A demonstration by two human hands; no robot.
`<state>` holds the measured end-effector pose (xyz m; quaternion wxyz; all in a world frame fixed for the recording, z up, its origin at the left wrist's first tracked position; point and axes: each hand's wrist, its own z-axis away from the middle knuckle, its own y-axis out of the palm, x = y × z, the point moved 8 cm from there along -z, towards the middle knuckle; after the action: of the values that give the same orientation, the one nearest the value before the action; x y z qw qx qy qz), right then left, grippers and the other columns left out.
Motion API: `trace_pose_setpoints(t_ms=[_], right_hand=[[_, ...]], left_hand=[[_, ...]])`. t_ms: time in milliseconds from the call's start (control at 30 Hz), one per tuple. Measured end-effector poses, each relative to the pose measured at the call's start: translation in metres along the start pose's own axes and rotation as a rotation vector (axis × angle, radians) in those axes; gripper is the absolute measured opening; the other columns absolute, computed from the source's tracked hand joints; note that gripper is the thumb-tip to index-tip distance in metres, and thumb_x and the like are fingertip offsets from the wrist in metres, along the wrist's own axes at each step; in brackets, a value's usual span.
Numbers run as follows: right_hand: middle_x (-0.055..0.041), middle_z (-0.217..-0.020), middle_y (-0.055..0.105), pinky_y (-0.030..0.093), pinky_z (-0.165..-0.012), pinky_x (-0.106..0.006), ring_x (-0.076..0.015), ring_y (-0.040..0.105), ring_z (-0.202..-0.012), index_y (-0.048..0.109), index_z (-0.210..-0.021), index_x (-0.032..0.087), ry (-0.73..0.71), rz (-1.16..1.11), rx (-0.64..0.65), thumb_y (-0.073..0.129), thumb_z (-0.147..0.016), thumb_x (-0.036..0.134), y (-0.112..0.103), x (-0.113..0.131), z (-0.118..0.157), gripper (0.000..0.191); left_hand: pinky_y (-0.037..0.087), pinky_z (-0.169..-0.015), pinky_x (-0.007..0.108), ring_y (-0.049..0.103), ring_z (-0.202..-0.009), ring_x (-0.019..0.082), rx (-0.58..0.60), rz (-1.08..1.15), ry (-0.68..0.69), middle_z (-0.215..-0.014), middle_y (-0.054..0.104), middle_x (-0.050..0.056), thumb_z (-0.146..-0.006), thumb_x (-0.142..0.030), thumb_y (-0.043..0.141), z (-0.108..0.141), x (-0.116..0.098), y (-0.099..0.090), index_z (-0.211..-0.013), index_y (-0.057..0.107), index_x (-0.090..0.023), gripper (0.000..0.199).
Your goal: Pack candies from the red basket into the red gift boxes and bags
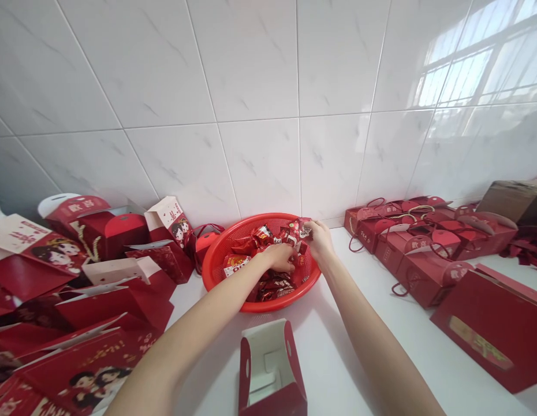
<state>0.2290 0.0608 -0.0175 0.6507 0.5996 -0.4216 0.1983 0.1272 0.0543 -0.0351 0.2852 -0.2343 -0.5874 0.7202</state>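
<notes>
A red plastic basket stands against the tiled wall, holding several red-wrapped candies. Inside it, my left hand reaches down with curled fingers among the wrappers. Its fingertips are partly hidden, and what they pinch does not show. At the basket's right rim, my right hand is closed on a red and white candy packet, held just above the other sweets. Nearer to me, below the basket, a red gift box sits with its top open and its pale inside showing.
Open red gift boxes crowd the left side of the white table. On the right stand rows of closed red boxes with cord handles. A larger dark red box lies near the right edge, and a brown carton stands behind.
</notes>
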Motion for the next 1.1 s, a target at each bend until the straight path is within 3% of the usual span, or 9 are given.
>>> trace_pose_setpoints(t_ms=[233,367,733,833,933,1100], right_hand=[[0.005,-0.053,0.059,0.041,-0.048,-0.024,-0.0122,0.055,-0.049,0.055,-0.064,0.021,-0.011,0.017,0.008,0.071,-0.059,0.024,-0.002,-0.001,-0.003,0.017],[0.0049,-0.054,0.06,0.041,-0.048,-0.024,-0.0126,0.055,-0.051,0.056,-0.063,0.021,-0.016,0.022,0.011,0.07,-0.058,0.024,-0.002,-0.001,-0.003,0.016],[0.0044,-0.055,0.062,0.042,-0.049,-0.024,-0.0123,0.054,-0.052,0.057,-0.061,0.02,0.003,0.005,-0.021,0.066,-0.053,0.021,-0.002,0.001,0.0,0.012],[0.0043,-0.052,0.061,0.041,-0.047,-0.024,-0.0123,0.054,-0.05,0.057,-0.059,0.02,0.008,-0.01,-0.03,0.066,-0.052,0.021,-0.002,0.003,0.002,0.012],[0.0044,-0.051,0.06,0.04,-0.046,-0.023,-0.0121,0.053,-0.048,0.057,-0.059,0.02,0.011,-0.025,-0.035,0.066,-0.052,0.02,-0.001,0.003,0.002,0.011],[0.0044,-0.052,0.06,0.041,-0.046,-0.022,-0.0105,0.052,-0.048,0.058,-0.057,0.019,0.015,-0.033,-0.042,0.065,-0.051,0.017,0.001,0.004,0.003,0.01]], left_hand=[[0.05,-0.096,0.04,0.06,-0.115,0.031,-0.259,-0.09,0.056,-0.124,0.062,0.016,-0.084,-0.019,0.059,-0.001,-0.005,-0.018,-0.122,0.065,-0.016,0.039],[0.045,-0.104,0.046,0.055,-0.123,0.034,-0.216,-0.134,0.061,-0.127,0.061,0.017,-0.081,-0.017,0.061,-0.004,-0.005,-0.009,-0.141,0.052,-0.016,0.061],[0.045,-0.102,0.049,0.061,-0.121,0.035,-0.044,-0.148,-0.081,-0.127,0.066,0.02,-0.09,-0.026,0.054,-0.008,0.001,0.001,-0.151,0.036,-0.017,0.064],[0.051,-0.092,0.046,0.066,-0.113,0.036,0.029,-0.059,-0.124,-0.124,0.069,0.019,-0.087,-0.028,0.06,-0.016,0.006,0.0,-0.148,0.04,-0.02,0.065],[0.052,-0.088,0.042,0.067,-0.109,0.034,0.024,-0.008,-0.149,-0.12,0.071,0.015,-0.083,-0.035,0.065,-0.023,0.009,-0.005,-0.138,0.053,-0.024,0.057],[0.053,-0.084,0.037,0.07,-0.095,0.029,-0.041,0.101,-0.204,-0.099,0.075,0.009,-0.087,-0.049,0.058,-0.024,0.018,-0.004,-0.093,0.072,-0.022,0.03]])
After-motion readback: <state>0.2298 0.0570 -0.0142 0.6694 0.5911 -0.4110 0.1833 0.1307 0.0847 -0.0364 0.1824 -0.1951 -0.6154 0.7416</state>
